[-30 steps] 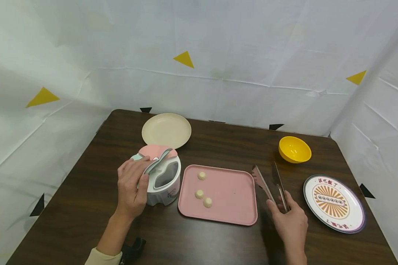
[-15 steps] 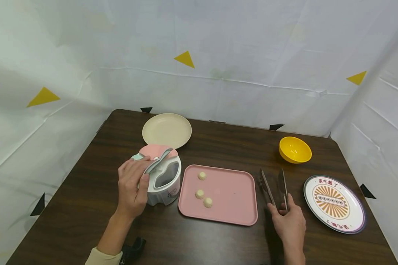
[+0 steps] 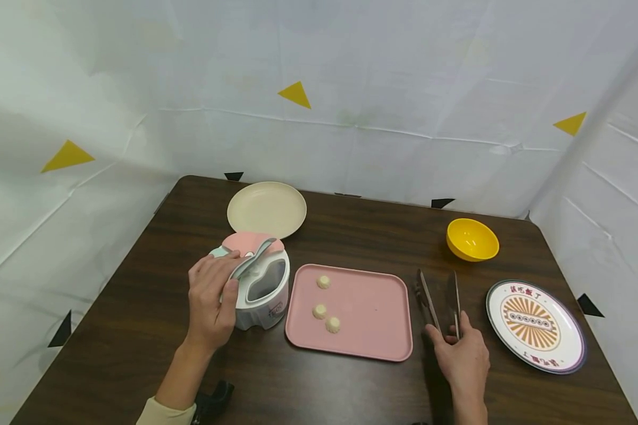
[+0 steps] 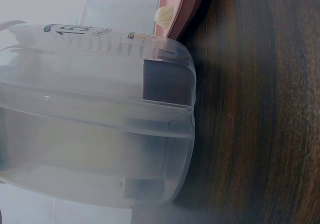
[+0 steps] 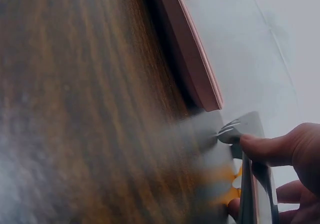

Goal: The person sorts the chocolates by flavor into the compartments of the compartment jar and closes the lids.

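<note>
A: Nearest to us we see the two hands on the dark wooden table [image 3: 351, 389]. Our left hand [image 3: 211, 298] wraps its fingers over the top and side of the small white cooker [image 3: 260, 289], thumb on the pink lid [image 3: 250, 242], so it grips the cooker

B: And our right hand [image 3: 462, 360] pinches the rear end of the metal tongs [image 3: 438, 298], thumb on one arm and fingers on the other. In the right wrist view we see the thumb [image 5: 272, 146] pressed on the tongs [image 5: 250, 184] beside the edge of the pink tray [image 5: 195, 69]

A: We agree, the tongs lie low over the table, just right of the pink tray [image 3: 374, 330], their two arms spread apart and pointing away from us. We cannot tell whether the tips touch the wood

B: On the tray we count three small pale dumplings [image 3: 320, 311] toward its left side, two close together near us and one further back

A: The cooker stands just left of the tray, close to its edge. The left wrist view shows its clear cup wall [image 4: 100, 114] close up, with the tray rim [image 4: 182, 14] behind it

B: To the right of the tongs we see the printed plate [image 3: 569, 348]. Further back sits the yellow bowl [image 3: 472, 239]

A: And furthest on the left, behind the cooker, the cream plate [image 3: 266, 209], with the white sheet [image 3: 351, 88] hanging behind the table
</note>
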Demonstrator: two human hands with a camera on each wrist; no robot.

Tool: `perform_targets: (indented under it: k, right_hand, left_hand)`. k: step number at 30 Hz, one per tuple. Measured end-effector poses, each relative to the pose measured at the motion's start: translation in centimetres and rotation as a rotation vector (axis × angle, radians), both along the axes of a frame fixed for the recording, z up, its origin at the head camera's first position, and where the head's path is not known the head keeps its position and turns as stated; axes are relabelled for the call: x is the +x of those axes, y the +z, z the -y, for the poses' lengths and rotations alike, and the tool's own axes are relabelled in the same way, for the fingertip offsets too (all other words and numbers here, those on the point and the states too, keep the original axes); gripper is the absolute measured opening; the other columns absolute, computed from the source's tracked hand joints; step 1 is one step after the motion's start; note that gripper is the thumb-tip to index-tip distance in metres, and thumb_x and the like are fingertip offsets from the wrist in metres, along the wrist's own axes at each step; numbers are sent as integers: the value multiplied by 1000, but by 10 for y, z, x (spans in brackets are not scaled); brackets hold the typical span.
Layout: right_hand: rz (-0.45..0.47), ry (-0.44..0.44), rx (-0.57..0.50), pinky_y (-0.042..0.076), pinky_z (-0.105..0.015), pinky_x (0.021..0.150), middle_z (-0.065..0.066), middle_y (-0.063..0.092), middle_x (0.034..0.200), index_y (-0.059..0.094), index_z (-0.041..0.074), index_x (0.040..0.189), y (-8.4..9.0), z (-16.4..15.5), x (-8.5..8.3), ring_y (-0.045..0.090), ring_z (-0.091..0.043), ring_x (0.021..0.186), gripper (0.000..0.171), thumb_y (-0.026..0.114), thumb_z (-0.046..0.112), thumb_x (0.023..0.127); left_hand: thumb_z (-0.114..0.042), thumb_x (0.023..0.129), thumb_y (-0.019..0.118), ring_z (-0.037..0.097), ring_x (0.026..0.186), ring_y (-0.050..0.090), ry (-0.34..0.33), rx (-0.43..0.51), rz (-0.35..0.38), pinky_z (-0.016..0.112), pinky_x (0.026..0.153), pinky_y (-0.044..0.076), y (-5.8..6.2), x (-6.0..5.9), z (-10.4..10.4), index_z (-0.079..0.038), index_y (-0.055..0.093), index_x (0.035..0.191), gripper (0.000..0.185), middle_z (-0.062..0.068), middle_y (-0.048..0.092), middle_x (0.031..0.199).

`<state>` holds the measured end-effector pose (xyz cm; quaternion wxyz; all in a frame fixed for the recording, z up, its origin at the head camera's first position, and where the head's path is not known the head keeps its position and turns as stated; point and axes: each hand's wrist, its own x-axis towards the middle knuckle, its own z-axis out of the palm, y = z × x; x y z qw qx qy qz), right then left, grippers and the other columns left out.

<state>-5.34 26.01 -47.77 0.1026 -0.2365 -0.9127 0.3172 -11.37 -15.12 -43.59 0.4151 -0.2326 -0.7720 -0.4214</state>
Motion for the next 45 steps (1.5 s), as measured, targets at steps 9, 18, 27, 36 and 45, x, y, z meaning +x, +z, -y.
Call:
perform_targets:
  k: [9,18,27,36,45]
  right_hand:
    - [118,-38,24,41,-63,74,-16,68,103,45,5,144,5,-1,-1,58,-48,102,83,76,48,80]
    - [121,-47,50,40,-65,75,-25,64,102,43,5,147,4,-2,1,54,-56,103,91,75,55,78]
    - [-43,-96,88,38,-65,84,-27,50,128,43,3,146,19,5,1,48,-46,115,83,73,48,83]
    - [-529,191,32,45,-38,78,-14,63,113,62,3,131,41,50,-12,62,-27,96,58,83,9,77]
    - [-573,693,-93,52,-41,82,-6,62,124,58,8,137,56,125,-28,62,-22,106,54,76,12,86]
  left_hand:
    - [-27,97,44,30,109,61,3,0,-4,53,103,26,0,-1,0,-5,72,108,37,9,72,108]
    - [-28,99,45,33,106,62,-5,7,-51,56,100,27,1,-2,-1,-4,72,107,38,10,72,104]
    - [-28,98,45,34,106,62,-5,6,-54,56,99,28,2,-2,-2,-4,72,107,38,10,72,104]
    - [-29,98,45,33,107,62,-5,7,-40,55,101,27,0,-3,-1,-4,72,107,38,10,72,105]
    - [-29,98,45,32,106,62,2,8,-44,56,101,27,-2,-2,-1,-4,72,106,38,10,72,104]
